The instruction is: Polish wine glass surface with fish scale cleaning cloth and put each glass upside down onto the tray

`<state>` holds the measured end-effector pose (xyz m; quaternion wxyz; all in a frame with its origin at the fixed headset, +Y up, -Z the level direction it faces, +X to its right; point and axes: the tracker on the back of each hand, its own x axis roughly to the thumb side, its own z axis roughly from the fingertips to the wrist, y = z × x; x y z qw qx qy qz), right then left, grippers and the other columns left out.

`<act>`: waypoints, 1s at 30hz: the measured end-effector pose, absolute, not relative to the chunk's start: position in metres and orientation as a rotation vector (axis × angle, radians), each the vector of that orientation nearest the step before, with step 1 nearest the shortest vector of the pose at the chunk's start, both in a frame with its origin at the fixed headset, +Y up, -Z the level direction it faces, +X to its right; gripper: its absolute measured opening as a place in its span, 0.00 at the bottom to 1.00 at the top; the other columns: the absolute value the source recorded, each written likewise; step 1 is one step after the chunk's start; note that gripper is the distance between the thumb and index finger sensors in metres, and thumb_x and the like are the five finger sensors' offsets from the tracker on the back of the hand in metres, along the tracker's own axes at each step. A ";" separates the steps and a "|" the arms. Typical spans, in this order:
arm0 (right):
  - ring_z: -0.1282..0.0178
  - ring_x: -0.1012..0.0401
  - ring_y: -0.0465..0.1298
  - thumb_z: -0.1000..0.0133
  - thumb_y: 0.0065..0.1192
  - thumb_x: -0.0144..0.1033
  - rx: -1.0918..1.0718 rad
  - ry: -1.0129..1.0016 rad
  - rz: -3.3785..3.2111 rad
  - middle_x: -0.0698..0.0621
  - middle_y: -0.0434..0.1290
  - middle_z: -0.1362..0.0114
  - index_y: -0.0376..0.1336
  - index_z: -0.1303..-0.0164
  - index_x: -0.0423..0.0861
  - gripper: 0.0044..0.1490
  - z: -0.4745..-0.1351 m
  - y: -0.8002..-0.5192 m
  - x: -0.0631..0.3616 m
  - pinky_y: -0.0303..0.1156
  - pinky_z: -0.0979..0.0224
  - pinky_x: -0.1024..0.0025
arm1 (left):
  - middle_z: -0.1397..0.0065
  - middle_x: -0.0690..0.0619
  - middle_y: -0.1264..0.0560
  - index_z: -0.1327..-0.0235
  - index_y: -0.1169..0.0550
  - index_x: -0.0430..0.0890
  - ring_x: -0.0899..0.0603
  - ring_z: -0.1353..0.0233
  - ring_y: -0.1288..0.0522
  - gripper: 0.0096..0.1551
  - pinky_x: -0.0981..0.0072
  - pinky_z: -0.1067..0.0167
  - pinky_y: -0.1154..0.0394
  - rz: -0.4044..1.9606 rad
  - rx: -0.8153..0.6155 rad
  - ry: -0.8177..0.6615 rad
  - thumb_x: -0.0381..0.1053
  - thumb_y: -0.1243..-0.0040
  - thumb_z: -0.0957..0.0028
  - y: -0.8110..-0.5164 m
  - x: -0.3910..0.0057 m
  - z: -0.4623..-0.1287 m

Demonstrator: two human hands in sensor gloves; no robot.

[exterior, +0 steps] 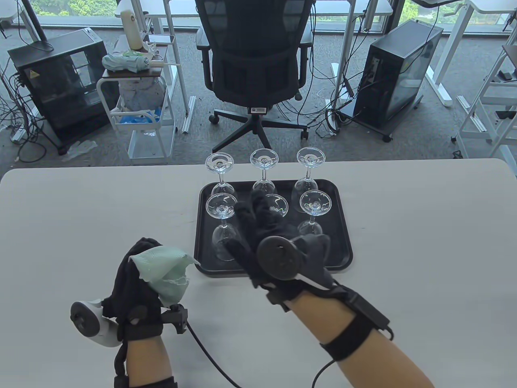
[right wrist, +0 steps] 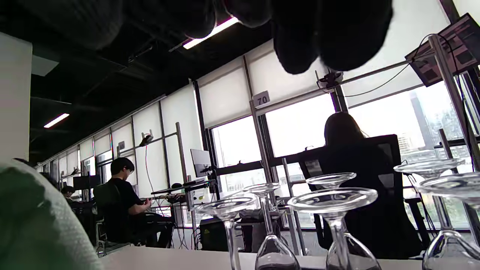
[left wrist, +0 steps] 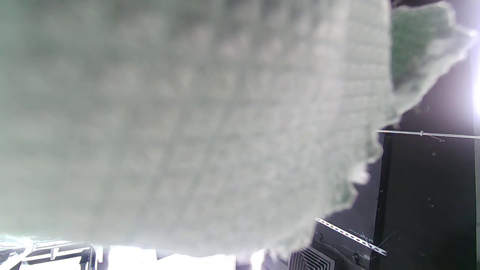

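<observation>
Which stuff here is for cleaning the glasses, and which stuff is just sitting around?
For the job:
- six wine glasses upside down on the black tray
- green cloth held in the left hand
- right hand over the tray

Just around:
- office chair
- computer towers
- white cart

1. Grey carpet floor (exterior: 282, 149), loose cables.
2. Black mesh office chair (exterior: 253, 60) behind white table (exterior: 424, 226).
3. PC towers: left (exterior: 60, 93), right (exterior: 400, 76).
4. White trolley (exterior: 141, 113).
5. Windows w/ roller blinds (right wrist: 225, 101); ceiling strip lights (right wrist: 210, 33) on.
</observation>
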<state>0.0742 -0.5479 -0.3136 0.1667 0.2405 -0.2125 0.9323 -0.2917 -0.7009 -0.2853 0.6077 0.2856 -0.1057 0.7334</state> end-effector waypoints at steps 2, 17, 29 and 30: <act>0.18 0.40 0.59 0.41 0.55 0.69 0.523 -0.614 2.706 0.44 0.50 0.11 0.51 0.16 0.57 0.46 -0.322 -0.565 0.131 0.65 0.26 0.38 | 0.23 0.50 0.28 0.34 0.23 0.49 0.36 0.25 0.28 0.27 0.31 0.32 0.29 1.699 0.650 -0.240 0.63 0.48 0.37 -0.702 -0.291 -0.286; 0.15 0.42 0.38 0.41 0.55 0.70 0.099 -0.326 2.612 0.44 0.45 0.12 0.51 0.16 0.55 0.48 -0.336 -0.713 0.256 0.42 0.23 0.32 | 0.21 0.49 0.29 0.33 0.23 0.48 0.35 0.24 0.30 0.27 0.29 0.30 0.33 1.686 0.474 -0.019 0.62 0.47 0.37 -0.726 -0.288 -0.332; 0.15 0.40 0.41 0.41 0.55 0.70 0.060 -0.283 2.544 0.41 0.47 0.12 0.51 0.16 0.53 0.48 -0.338 -0.714 0.265 0.45 0.23 0.32 | 0.13 0.56 0.45 0.24 0.34 0.57 0.41 0.13 0.50 0.34 0.31 0.19 0.55 0.833 0.323 0.103 0.65 0.49 0.44 -0.684 -0.316 -0.422; 0.15 0.40 0.41 0.41 0.55 0.70 0.058 -0.285 2.541 0.41 0.47 0.12 0.51 0.16 0.53 0.48 -0.338 -0.714 0.266 0.45 0.23 0.32 | 0.12 0.54 0.44 0.24 0.33 0.56 0.39 0.13 0.50 0.37 0.29 0.21 0.56 0.758 0.213 0.163 0.68 0.46 0.46 -0.702 -0.314 -0.427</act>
